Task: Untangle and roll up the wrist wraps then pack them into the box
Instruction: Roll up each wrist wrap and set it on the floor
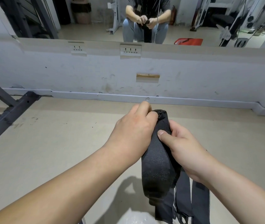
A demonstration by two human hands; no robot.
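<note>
Wrist wrap (159, 159): black ribbed elastic, fuzzy patch at near end; held above the floor (55, 143).
Left hand (135, 126): curled round its far end.
Right hand (181, 147): thumb pinching its edge.
Loose straps (199, 199): dark, hanging below.

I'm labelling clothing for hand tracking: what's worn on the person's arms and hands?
The left forearm and right forearm are bare, no sleeves on them. The left hand and right hand have no gloves, and no watch, ring or band shows.

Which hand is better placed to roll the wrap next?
Left hand, probably: its fingers curl round the top end of the wrap, where the roll seems to start. The right hand pinches it lower down.
</note>
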